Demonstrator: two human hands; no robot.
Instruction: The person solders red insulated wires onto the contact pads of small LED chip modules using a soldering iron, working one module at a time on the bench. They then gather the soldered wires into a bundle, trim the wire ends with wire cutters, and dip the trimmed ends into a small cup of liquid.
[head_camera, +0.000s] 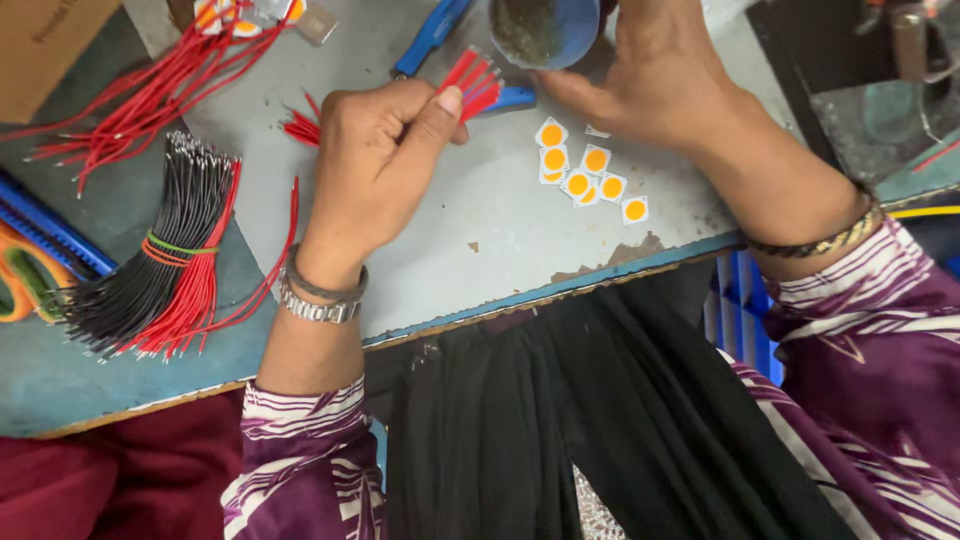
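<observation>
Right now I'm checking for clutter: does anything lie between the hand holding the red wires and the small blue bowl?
Nothing visible blocks it. The left hand holds the red wires, whose tips sit just beside the blue bowl. The right hand rests against the bowl.

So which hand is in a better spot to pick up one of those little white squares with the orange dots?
Probably the right hand. It rests by the blue bowl, close above the white squares, and seems to hold nothing. The left hand is busy pinching a bunch of short red wires.
</observation>
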